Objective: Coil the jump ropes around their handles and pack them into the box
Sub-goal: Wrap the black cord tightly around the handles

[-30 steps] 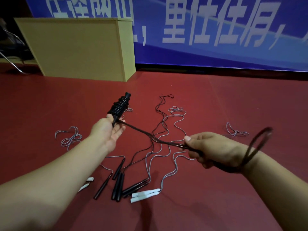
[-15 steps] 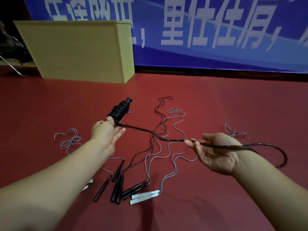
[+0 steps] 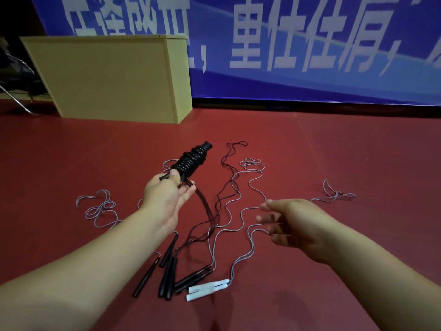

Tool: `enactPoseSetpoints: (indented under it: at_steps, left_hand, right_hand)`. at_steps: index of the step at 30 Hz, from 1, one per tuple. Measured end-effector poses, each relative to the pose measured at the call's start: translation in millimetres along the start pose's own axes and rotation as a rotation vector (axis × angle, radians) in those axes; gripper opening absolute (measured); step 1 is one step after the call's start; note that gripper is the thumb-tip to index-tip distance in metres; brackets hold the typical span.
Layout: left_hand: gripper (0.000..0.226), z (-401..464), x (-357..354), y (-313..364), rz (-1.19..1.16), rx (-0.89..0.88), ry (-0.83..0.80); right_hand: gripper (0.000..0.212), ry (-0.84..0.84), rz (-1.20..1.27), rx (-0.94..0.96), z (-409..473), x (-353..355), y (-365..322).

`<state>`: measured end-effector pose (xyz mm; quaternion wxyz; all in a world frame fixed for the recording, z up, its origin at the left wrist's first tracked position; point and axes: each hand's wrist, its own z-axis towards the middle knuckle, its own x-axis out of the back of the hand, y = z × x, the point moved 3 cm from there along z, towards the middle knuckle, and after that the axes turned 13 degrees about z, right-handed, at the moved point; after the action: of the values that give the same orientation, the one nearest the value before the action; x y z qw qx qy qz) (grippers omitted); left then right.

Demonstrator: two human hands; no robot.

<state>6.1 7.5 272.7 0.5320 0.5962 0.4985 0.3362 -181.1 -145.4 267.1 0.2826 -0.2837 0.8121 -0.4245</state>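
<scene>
The left hand (image 3: 167,199) grips the near end of a pair of black handles (image 3: 191,162) wound thick with glossy black rope, the bundle sticking out past the thumb and pointing up and away to the right, toward the tan box (image 3: 107,77). A loose tail of black rope (image 3: 206,209) curves down from that fist to the red floor (image 3: 334,151). The right hand (image 3: 293,225) hovers apart, fingers spread and holding nothing, above thin grey ropes (image 3: 250,187) and slim black handles (image 3: 167,271) and white handles (image 3: 207,289).

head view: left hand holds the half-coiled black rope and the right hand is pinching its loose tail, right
Not quite. In the head view the left hand does hold the half-coiled black rope, but the right hand is open and holds nothing; the loose tail hangs down from the left hand to the floor.
</scene>
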Motion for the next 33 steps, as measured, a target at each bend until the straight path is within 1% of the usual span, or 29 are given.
enactPoseSetpoints:
  at_steps: [4, 7, 9, 13, 16, 17, 19, 21, 23, 24, 26, 28, 33]
  left_hand:
    - [0.011, -14.3, -13.4, 1.6, -0.016, 0.007, -0.085]
    - [0.021, -24.0, -24.2, 1.1, -0.037, 0.009, -0.182]
    - [0.026, -29.5, -31.0, -0.4, -0.051, 0.011, -0.246]
    - [0.024, -39.4, -40.1, -2.1, -0.071, 0.008, -0.328]
    - [0.018, -41.9, -41.6, -3.2, -0.069, 0.026, -0.328]
    - [0.017, -42.2, -40.9, -3.7, -0.049, 0.023, -0.319]
    - [0.015, -40.8, -38.2, -6.1, 0.043, 0.012, -0.277]
    - [0.015, -36.9, -33.9, -9.7, 0.238, -0.055, -0.205]
    - [0.017, -32.4, -29.2, -10.4, 0.499, -0.238, -0.122]
    - [0.018, -30.9, -27.9, -9.7, 0.578, -0.33, -0.095]
    - [0.021, -29.5, -27.1, -7.2, 0.628, -0.442, -0.091]
    - [0.021, -26.5, -26.7, -4.6, 0.68, -0.507, -0.094]
    - [0.023, -18.4, -22.4, -0.7, 0.864, -0.61, -0.049]
  right_hand:
    - [0.011, -0.049, -0.135, 0.214, -4.0, -13.2, -2.4]
    - [0.011, -0.094, -0.238, 0.325, -4.8, -24.9, -0.6]
    - [0.016, -0.143, -0.28, 0.363, -3.2, -31.3, 2.6]
    - [0.018, -0.268, -0.265, 0.365, -4.2, -42.6, 8.1]
    - [0.019, -0.35, -0.122, 0.273, -5.9, -47.9, 11.7]
    - [0.018, -0.354, -0.111, 0.256, -6.8, -49.1, 12.2]
    - [0.017, -0.313, -0.21, 0.269, -6.9, -50.4, 13.2]
    - [0.018, -0.284, -0.311, 0.289, -7.3, -51.8, 13.9]
    - [0.018, -0.269, -0.325, 0.283, -8.0, -53.6, 13.2]
    - [0.018, -0.266, -0.317, 0.28, -8.2, -54.8, 12.7]
    - [0.018, -0.262, -0.307, 0.282, -8.6, -56.0, 10.7]
    - [0.017, -0.269, -0.309, 0.288, -9.4, -56.8, 9.3]
    - [0.016, -0.28, -0.321, 0.284, -15.1, -58.0, 7.2]
